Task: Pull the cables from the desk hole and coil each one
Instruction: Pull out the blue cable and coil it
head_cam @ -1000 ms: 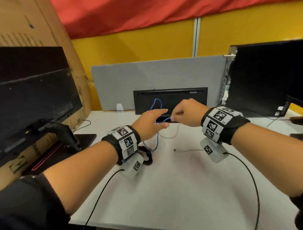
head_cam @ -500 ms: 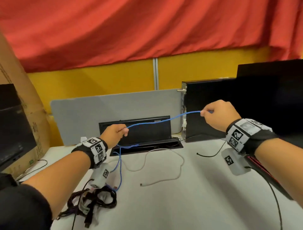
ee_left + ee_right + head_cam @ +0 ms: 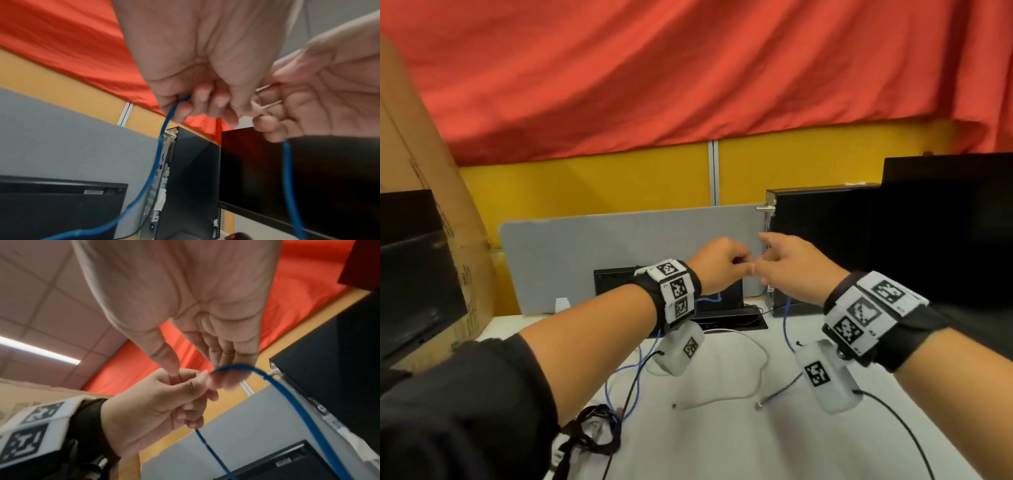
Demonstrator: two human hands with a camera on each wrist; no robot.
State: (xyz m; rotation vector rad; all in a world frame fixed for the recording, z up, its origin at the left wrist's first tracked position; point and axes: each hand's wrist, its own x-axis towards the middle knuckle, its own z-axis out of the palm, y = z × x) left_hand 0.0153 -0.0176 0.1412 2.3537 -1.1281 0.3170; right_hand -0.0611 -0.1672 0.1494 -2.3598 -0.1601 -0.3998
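A blue cable (image 3: 786, 322) hangs in slack strands from my two raised hands down to the white desk (image 3: 722, 448) and the open black cable box (image 3: 726, 318) at its back. My left hand (image 3: 722, 263) grips the cable in a fist; in the left wrist view its fingers (image 3: 205, 100) curl round the blue cable (image 3: 156, 162). My right hand (image 3: 787, 270) touches the left and holds the cable's other strand (image 3: 287, 162). In the right wrist view the blue cable (image 3: 298, 410) arcs over the right fingertips (image 3: 226, 356).
A white cable (image 3: 760, 363) and a grey cable (image 3: 780, 390) lie loose on the desk. A coiled black bundle (image 3: 592, 431) lies at the front left. A black computer tower (image 3: 818, 246) and a monitor (image 3: 945, 222) stand right; a grey partition (image 3: 602, 260) and a cardboard box (image 3: 431, 240) stand behind and left.
The hands were apart with the blue cable stretched between them. The right hand has come back to the left, and the cable now hangs in a slack loop. Both hands are higher.
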